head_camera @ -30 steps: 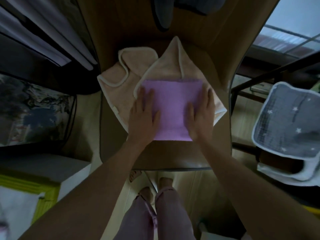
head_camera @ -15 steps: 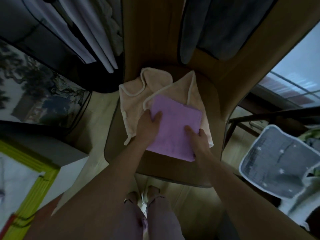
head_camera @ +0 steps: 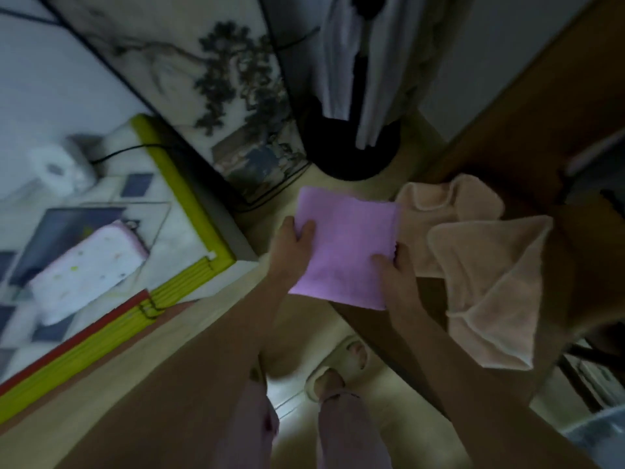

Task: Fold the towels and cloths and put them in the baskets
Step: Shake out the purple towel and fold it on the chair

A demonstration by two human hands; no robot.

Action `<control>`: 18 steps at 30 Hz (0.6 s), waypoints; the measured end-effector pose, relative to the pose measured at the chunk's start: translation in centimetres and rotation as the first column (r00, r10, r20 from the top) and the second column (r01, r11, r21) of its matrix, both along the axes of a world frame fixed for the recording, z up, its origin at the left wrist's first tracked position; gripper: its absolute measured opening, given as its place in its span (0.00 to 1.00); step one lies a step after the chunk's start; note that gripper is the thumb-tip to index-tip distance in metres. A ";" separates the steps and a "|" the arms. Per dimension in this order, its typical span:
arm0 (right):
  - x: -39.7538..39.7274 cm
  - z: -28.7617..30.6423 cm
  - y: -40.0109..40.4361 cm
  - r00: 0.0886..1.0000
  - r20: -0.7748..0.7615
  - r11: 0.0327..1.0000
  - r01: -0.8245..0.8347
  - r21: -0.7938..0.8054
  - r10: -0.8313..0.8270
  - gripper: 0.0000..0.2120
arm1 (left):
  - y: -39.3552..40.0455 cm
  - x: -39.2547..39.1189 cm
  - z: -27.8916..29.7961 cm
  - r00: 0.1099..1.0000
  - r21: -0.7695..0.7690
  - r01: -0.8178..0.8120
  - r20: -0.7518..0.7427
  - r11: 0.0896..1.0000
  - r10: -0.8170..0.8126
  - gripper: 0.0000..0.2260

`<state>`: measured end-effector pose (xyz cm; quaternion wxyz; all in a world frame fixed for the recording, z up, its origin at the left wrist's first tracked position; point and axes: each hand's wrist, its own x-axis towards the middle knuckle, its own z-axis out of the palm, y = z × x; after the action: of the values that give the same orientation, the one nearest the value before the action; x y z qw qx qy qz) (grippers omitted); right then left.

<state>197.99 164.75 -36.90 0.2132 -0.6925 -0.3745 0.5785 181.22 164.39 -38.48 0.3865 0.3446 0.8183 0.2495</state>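
- Purple cloth (head_camera: 341, 247), folded into a rough square, is being held up between both hands, clear of the wooden seat (head_camera: 389, 319) and hanging over the pale floor (head_camera: 291, 350) beside it.
- Going from the left: a low platform with a yellow-green edge (head_camera: 182, 201) is lying well to the left of the cloth, with a white padded item (head_camera: 88, 269) and a paper roll (head_camera: 57, 167) on it. No basket is showing there, or anywhere else that I can make out.
- Left hand (head_camera: 292, 247) is pinching the cloth's left edge, thumb on top and fingers curled underneath.
- Right hand (head_camera: 394, 275) is gripping the lower right corner the same way, so the cloth is stretching flat between the two grips, its far edge pointing away from the person.
- Peach towel (head_camera: 487, 275) is lying unfolded just right of the cloth, draping over the seat's front edge; its near corner is touching or nearly touching the right hand.
- Judging by the view, the left hand is nearer the platform side, so a set-down there would be leading with that hand.
- Motion blur is softening everything, the fingers under the cloth are hidden, and a pale container at the lower right corner is cut off.
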 end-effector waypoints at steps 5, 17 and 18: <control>-11.5 -0.9 -1.0 0.974 -0.076 0.977 -0.212 -0.006 0.211 0.22 | -5.1 -11.1 -1.5 0.956 -0.073 -0.290 0.033 0.954 0.293 0.14; -37.1 -7.6 -3.3 0.857 0.126 0.852 -0.512 0.107 0.499 0.21 | -13.3 -33.6 -8.1 0.760 -0.038 -0.612 0.250 0.790 0.600 0.07; -38.4 -8.2 -2.9 0.857 0.148 0.850 -0.511 0.129 0.493 0.22 | -13.0 -34.7 -8.8 0.773 -0.020 -0.598 0.247 0.801 0.584 0.07</control>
<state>159.60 161.86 -45.07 0.0898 -0.5814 -0.5997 0.5425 146.55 151.41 -47.23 0.3742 0.0485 0.8242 0.4223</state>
